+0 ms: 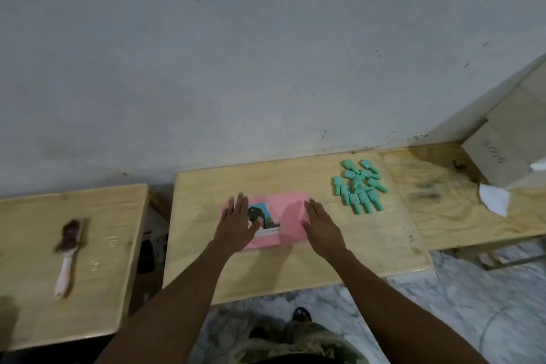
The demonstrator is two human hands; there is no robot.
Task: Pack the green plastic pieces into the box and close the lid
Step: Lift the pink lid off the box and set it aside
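Both hands flat, fingers (240,201) extended

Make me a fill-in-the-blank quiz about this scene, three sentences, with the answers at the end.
1. Both hands, left hand and right hand, rest flat on the closed ____ rectangular plastic box.
2. The pile of green plastic pieces lies on the wooden table to the ____ of the box.
3. The pink-handled brush lies on the separate table to the ____.

Answers: pink; right; left
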